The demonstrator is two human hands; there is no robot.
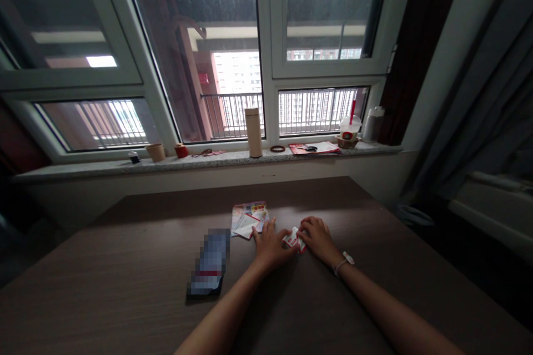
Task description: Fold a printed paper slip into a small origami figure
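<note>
A small red-and-white paper is gripped by the curled fingers of the left hand and right hand. It is held just above the wooden table, beside a printed leaflet, with a blurred phone further left.

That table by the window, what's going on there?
A person is seated at a dark wood-grain table, with their left hand and right hand meeting over a small red-and-white paper piece. Colourful printed papers lie just beyond the left hand, and a pixelated rectangular object lies further left. Nobody else is in view.
</note>
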